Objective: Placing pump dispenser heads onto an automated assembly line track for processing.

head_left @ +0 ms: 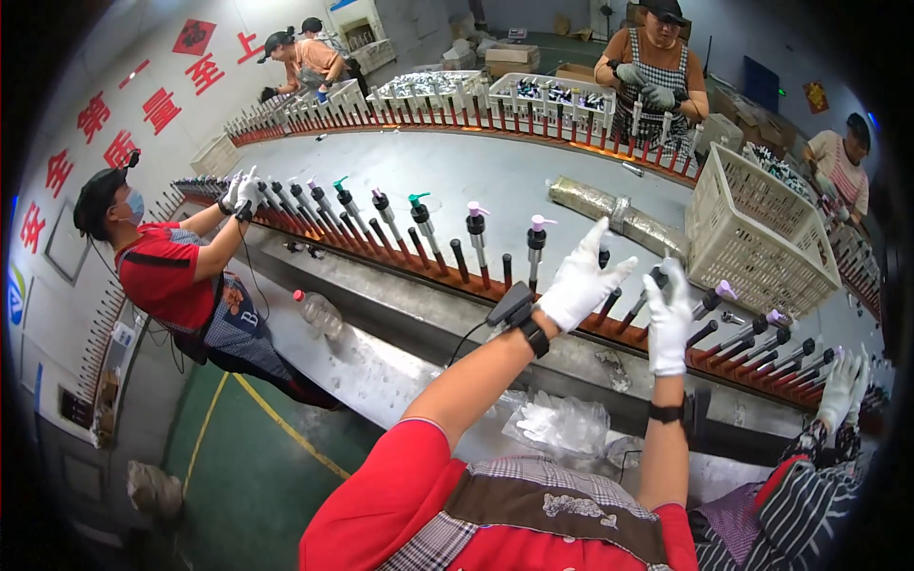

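My left hand (579, 283), in a white glove, has its fingers spread beside a dark pump collar (604, 258) on the rack line. My right hand (670, 319), also gloved in white, holds its fingers raised and apart next to another dark collar (656, 276); whether they touch is unclear. Just left of my left hand stands a pump head (538, 238) with a lilac spout and black collar on an upright post. Further along the row are a second lilac pump (477, 228) and a green-topped pump (420, 214). Bare dark-tipped posts (459, 259) stand between them.
Beyond the row lie a wrapped roll (619, 214) and a white plastic crate (762, 233). Co-workers stand at left (162, 257), far side (657, 76) and right. A metal ledge (381, 366) holds a clear bottle (319, 312) and a plastic bag with white gloves (557, 423).
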`<state>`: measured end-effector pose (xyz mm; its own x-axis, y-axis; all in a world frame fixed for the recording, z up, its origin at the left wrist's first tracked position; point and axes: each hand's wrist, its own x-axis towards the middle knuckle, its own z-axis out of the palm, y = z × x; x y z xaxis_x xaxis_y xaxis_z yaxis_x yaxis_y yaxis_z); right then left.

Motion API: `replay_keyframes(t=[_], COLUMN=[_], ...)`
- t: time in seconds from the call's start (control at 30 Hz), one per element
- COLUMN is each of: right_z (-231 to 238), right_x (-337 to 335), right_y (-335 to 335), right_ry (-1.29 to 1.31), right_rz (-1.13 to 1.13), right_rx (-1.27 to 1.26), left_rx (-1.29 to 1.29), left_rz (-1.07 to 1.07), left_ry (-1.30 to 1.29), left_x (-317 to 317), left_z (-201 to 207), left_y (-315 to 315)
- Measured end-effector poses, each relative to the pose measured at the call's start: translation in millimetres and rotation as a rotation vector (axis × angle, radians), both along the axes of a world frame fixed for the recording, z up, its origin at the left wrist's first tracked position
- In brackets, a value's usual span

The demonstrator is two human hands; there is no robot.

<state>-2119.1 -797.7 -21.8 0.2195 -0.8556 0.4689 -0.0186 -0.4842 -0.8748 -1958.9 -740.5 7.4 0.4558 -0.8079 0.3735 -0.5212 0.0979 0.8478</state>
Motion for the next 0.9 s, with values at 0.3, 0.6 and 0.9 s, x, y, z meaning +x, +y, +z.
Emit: replay_keyframes(t=[0.3,0.6,0.9], right_z=[-53.0,-52.8,-53.9], right_x=[77.1,19.1,-1.6], right_y=[-52.9,42.8,-31.0], right_ry=[0.111,0.153,-0.074], right_rz=[-0.217,-0.147,-0.571], right_rx=[0.044,-0.191,-0.173], left_rx=[-0.046,0.344,-0.103], left_rz=[-0.069,0.402,-0.165], left_ry=[0.435,-0.745,-0.026], left_x=[35.9,78.1,-23.8], left_z=[-36.5,-44.4,-34.1], left_y=[-41.3,46.5,-23.2])
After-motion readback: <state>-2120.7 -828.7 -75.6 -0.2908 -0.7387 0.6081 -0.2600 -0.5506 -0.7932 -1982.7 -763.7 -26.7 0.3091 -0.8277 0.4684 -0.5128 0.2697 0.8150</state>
